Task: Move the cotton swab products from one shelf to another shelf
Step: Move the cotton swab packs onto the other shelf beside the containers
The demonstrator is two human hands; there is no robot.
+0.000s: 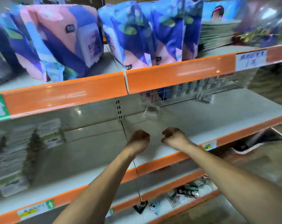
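- Both hands hover close together over the bare grey middle shelf [201,120]; the left hand [139,138] and right hand [172,136] have curled fingers and hold nothing that the blurred frame shows.
- The likely cotton swab products, stacked white flat packs with green labels [12,159], lie on the same shelf well to the left, so the left hand is nearer; the stacks run front to back.
- Nothing stands between hand and packs.
- A white wire basket [177,94] sits behind the hands.
- Above, beyond the orange shelf edge [169,78], stand pink-and-blue soft packs [59,42].
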